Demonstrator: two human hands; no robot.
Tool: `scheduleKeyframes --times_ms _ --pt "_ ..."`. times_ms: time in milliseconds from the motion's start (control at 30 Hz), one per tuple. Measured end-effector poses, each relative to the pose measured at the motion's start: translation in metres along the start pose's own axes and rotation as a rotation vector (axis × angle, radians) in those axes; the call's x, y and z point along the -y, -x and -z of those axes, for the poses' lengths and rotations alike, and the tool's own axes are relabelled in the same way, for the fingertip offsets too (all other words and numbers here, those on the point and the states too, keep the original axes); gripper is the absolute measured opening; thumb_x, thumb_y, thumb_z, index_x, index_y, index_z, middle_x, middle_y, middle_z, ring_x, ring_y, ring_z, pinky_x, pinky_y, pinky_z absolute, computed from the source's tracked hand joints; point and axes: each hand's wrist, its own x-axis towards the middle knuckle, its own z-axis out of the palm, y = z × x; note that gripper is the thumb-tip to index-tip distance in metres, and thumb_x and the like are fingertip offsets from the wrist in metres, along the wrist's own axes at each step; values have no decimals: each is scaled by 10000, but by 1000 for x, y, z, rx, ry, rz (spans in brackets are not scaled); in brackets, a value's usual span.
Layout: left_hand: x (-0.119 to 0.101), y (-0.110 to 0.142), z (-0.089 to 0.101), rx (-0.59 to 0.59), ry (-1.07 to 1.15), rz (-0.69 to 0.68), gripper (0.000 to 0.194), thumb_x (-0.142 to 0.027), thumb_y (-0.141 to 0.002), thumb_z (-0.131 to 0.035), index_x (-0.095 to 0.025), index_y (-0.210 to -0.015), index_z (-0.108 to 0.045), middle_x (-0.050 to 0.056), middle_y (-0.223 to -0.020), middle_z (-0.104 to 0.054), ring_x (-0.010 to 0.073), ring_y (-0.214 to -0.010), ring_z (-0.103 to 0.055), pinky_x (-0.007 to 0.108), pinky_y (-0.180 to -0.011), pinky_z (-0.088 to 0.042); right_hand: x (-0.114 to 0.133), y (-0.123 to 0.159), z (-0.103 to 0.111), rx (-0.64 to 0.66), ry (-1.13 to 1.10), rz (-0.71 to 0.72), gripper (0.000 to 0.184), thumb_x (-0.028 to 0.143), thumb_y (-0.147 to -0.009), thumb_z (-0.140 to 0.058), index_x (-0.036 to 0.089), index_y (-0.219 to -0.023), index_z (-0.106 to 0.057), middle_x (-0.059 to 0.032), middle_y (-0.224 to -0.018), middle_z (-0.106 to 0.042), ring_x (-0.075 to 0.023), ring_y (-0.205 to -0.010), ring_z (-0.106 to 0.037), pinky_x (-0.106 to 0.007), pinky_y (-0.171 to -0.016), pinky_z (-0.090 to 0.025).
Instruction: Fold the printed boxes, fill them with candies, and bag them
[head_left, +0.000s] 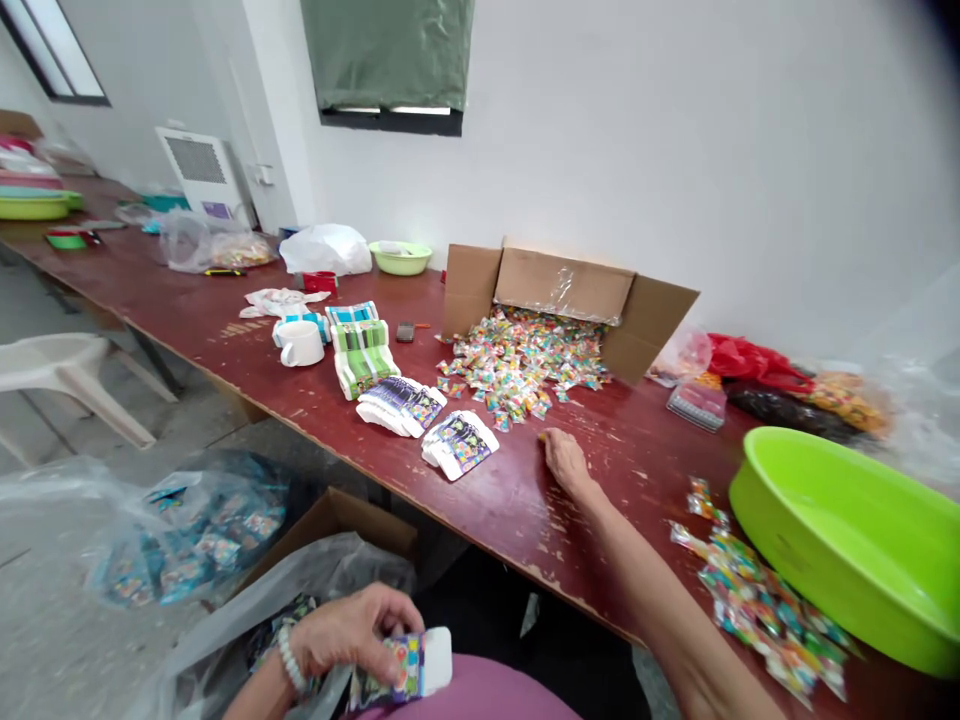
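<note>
1. Evidently the left hand [367, 635] has its grip wrapped round a small printed carton [409, 662], low in front of the person's body; the thumb lies across the printed face and the white end projects past the fingers, which probably keeps that end unobstructed.
2. The right hand [568, 462] rests on the worktop [510, 510], fingers curled, near the front edge of the wrapped sweets [525, 365]. Something yellowish shows at its fingertips, but I cannot tell whether the grip is clasping a sweet or merely touching down.
3. Those sweets spill from a cardboard box [566, 285] with its flaps spread; the splayed flaps seem to fence the heap and leave its front within reach.
4. Two fanned stacks of flat cartons, the nearer stack [461, 443] and the farther stack [405, 402], lie left of the right hand, likely so single pieces lift off easily.
5. Down beside the left hand, a plastic bag [330, 565] sits low, perhaps for a short reach.
</note>
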Motion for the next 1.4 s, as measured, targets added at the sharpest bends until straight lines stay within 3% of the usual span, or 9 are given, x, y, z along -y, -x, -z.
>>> scheduleKeyframes --times_ms 100,200,433,600,767,933,1133,1300,1400 --pt "-7 -8 8 102 53 28 415 -311 -532 -866 -161 -873 -683 -6 -784 -652 137 -635 -569 226 -553 -386 1 8 4 -66 -101 -33 268 281 -933 -438 163 -1107 -603 -137 -1005 -677 -261 -995 -606 -377 -900 -415" --pt "-27 -17 0 20 218 -54 421 -404 -686 -773 -187 -987 -574 38 -931 -684 127 -545 -621 222 -498 -420 19 29 7 -52 -252 -22 405 405 -944 -380 143 -1204 -547 -115 -975 -678 -239 -883 -631 -354 -785 -475" --pt "-84 -35 -36 -133 300 -294 403 -281 -774 -687 -172 -1130 -535 78 -916 -698 118 -565 -639 203 -502 -455 94 109 20 316 -597 222 329 442 -896 -579 201 -1101 -669 -48 -969 -720 -181 -817 -651 -298 -751 -503" --pt "-99 -29 -52 -189 240 -386 313 -179 -733 -642 -183 -1038 -575 20 -831 -673 92 -529 -595 184 -464 -443 113 134 23 443 -634 320 270 393 -903 -605 222 -1088 -704 -46 -1015 -720 -200 -875 -649 -336 -825 -493" --pt "-101 -23 -55 -222 281 -420 292 -240 -764 -687 -177 -1027 -577 19 -809 -678 95 -500 -599 182 -444 -440 119 135 23 257 -826 110 395 466 -812 -701 240 -1134 -664 -38 -998 -679 -158 -765 -580 -290 -707 -476" --pt "-96 -24 -54 -203 509 -413 496 -601 -888 -493 -142 -1021 -622 82 -756 -703 137 -482 -620 223 -447 -462 124 134 29 395 -1019 -66 376 464 -744 -773 225 -1021 -687 -12 -952 -659 -107 -671 -543 -234 -609 -431" --pt "-99 -21 -60 -222 527 -478 365 -485 -862 -582 -154 -1011 -619 51 -712 -692 148 -460 -612 219 -390 -445 137 150 26 620 -1033 -11 411 451 -710 -813 220 -1019 -671 -6 -846 -682 -122 -643 -591 -251 -626 -466" --pt "-98 -21 -68 -266 574 -490 324 -442 -850 -640 -161 -1007 -603 22 -673 -669 145 -462 -612 209 -372 -468 142 160 15 494 -956 78 335 465 -764 -772 205 -952 -675 2 -763 -669 -116 -584 -568 -237 -554 -466" --pt "-97 -23 -67 -160 737 -407 387 -526 -871 -587 -143 -923 -602 43 -659 -672 150 -415 -609 233 -367 -485 140 159 13 325 -780 278 236 432 -849 -696 199 -890 -710 -4 -752 -684 -105 -536 -561 -235 -539 -467"
